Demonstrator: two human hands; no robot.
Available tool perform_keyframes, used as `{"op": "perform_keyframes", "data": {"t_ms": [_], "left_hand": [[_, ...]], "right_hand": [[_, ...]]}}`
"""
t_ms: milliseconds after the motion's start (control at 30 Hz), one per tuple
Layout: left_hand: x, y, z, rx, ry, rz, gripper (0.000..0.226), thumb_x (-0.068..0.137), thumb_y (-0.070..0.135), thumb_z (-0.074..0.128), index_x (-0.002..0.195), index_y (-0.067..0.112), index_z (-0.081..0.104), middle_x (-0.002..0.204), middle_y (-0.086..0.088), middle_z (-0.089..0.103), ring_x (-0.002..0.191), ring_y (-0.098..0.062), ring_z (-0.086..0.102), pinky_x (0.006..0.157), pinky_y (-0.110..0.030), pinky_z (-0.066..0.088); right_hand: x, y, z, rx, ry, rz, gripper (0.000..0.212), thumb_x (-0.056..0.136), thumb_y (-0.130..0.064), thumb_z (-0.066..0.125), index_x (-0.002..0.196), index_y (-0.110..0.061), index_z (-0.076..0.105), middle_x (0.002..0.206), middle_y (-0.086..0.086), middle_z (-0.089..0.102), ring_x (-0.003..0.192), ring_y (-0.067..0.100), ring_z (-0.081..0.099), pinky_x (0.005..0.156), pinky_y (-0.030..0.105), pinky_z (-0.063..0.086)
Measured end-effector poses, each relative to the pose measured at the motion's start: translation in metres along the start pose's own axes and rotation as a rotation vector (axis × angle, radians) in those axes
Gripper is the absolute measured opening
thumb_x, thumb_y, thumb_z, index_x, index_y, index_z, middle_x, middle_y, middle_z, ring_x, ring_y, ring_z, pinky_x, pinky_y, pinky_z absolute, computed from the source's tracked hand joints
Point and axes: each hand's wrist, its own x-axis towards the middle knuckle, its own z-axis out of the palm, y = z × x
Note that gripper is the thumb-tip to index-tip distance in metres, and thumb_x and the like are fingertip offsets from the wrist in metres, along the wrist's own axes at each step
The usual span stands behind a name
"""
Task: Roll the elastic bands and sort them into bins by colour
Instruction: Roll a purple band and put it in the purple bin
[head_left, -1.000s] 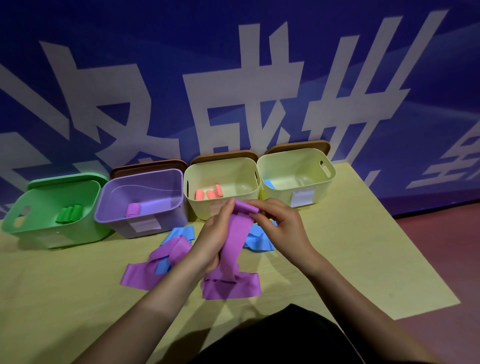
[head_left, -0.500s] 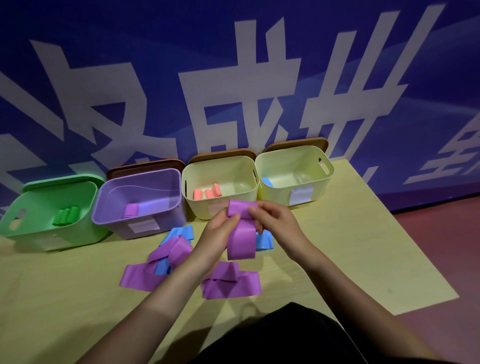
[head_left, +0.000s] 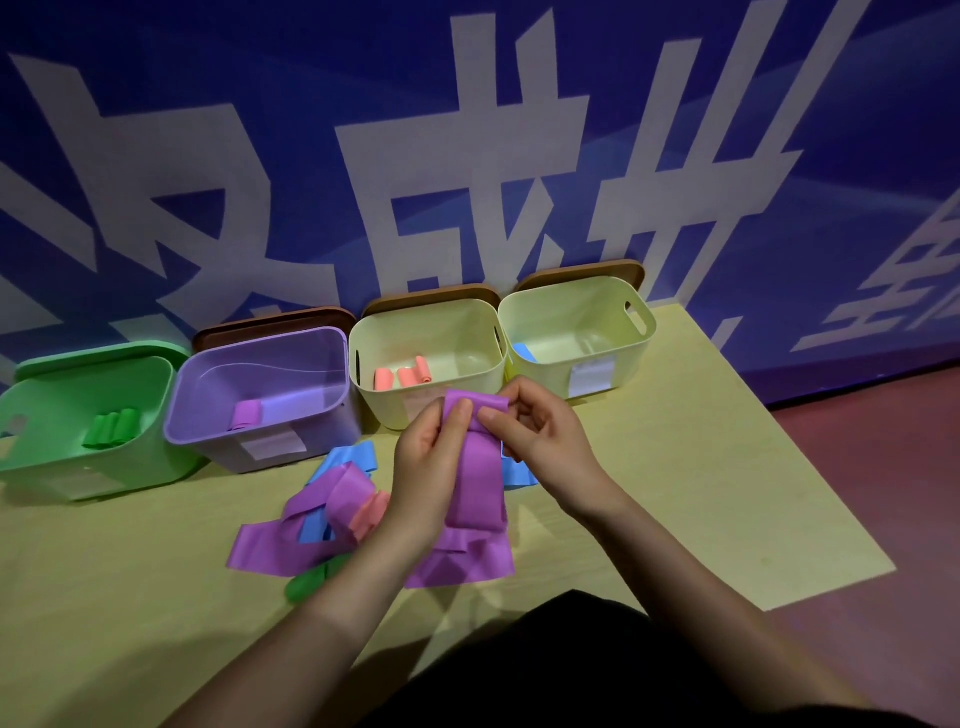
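Note:
A purple elastic band (head_left: 480, 467) hangs between my hands above the table, its top end rolled over. My left hand (head_left: 428, 467) pinches that top end from the left, and my right hand (head_left: 540, 441) pinches it from the right. Its lower end lies folded on the table. Four bins stand in a row at the back: a green bin (head_left: 52, 415) with green rolls, a purple bin (head_left: 291, 353) with one purple roll, a cream bin (head_left: 467, 322) with pink rolls, and a second cream bin (head_left: 597, 312) with a blue piece.
A loose heap of bands (head_left: 322, 519) in purple, blue and pink lies left of my hands, with a green roll (head_left: 309, 584) at its near side. A blue band (head_left: 517, 473) shows behind my right wrist. The table edge (head_left: 831, 577) falls away on the right.
My hands have come a little lower and nearer to me with the purple band, and its rolled top end has been turned over further. A green roll now shows near my left forearm.

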Motion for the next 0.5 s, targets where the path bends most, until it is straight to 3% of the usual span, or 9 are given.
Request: {"op": "perform_keyframes", "data": {"t_ms": [100, 200, 267, 367, 433, 500], "left_hand": [[-0.002, 0.002, 0.006, -0.098, 0.06, -0.195, 0.026, 0.093, 0.037, 0.056, 0.076, 0.033, 0.076, 0.08, 0.002, 0.073, 0.086, -0.023, 0.064, 0.085, -0.044, 0.05], [-0.002, 0.005, 0.005, -0.098, 0.043, -0.297, 0.04, 0.074, 0.059, 0.058, 0.078, 0.023, 0.074, 0.076, 0.0, 0.071, 0.077, -0.023, 0.063, 0.076, -0.04, 0.049], [-0.002, 0.007, 0.002, -0.081, 0.017, -0.319, 0.05, 0.067, 0.067, 0.056, 0.082, 0.023, 0.073, 0.083, -0.004, 0.072, 0.08, -0.024, 0.065, 0.078, -0.04, 0.048], [-0.003, 0.009, -0.001, -0.09, -0.007, -0.343, 0.037, 0.09, 0.051, 0.051, 0.094, 0.02, 0.071, 0.099, -0.011, 0.072, 0.093, -0.028, 0.067, 0.087, -0.046, 0.052], [-0.006, 0.006, -0.002, -0.101, 0.02, -0.305, 0.03, 0.098, 0.035, 0.047, 0.102, 0.015, 0.068, 0.086, -0.006, 0.07, 0.081, -0.024, 0.065, 0.077, -0.043, 0.053], [-0.008, 0.004, -0.001, -0.103, 0.087, -0.244, 0.026, 0.1, 0.029, 0.046, 0.098, 0.018, 0.069, 0.076, 0.002, 0.068, 0.073, -0.018, 0.062, 0.07, -0.038, 0.051]], "right_hand": [[0.005, 0.002, 0.0, -0.028, 0.037, 0.002, 0.018, 0.088, -0.007, 0.065, 0.074, -0.015, 0.057, 0.061, -0.004, 0.046, 0.06, 0.012, 0.043, 0.057, 0.023, 0.037], [0.009, 0.0, -0.002, -0.056, 0.048, -0.033, 0.013, 0.088, -0.005, 0.065, 0.081, -0.016, 0.064, 0.067, 0.003, 0.05, 0.066, 0.014, 0.045, 0.061, 0.025, 0.039], [0.01, 0.001, -0.001, -0.076, 0.066, -0.079, 0.014, 0.087, -0.005, 0.066, 0.089, -0.019, 0.068, 0.074, 0.011, 0.057, 0.07, 0.015, 0.049, 0.066, 0.027, 0.043], [0.011, 0.007, 0.002, -0.109, 0.128, -0.109, 0.022, 0.085, -0.006, 0.069, 0.097, -0.024, 0.071, 0.084, 0.013, 0.063, 0.073, 0.014, 0.051, 0.072, 0.029, 0.046], [0.011, 0.009, 0.005, -0.14, 0.147, -0.124, 0.025, 0.084, -0.007, 0.07, 0.102, -0.024, 0.072, 0.085, 0.012, 0.061, 0.073, 0.011, 0.05, 0.072, 0.025, 0.045], [0.01, 0.011, 0.009, -0.132, 0.164, -0.13, 0.032, 0.084, -0.006, 0.07, 0.104, -0.03, 0.07, 0.078, -0.001, 0.054, 0.07, 0.006, 0.047, 0.072, 0.018, 0.041]]}}
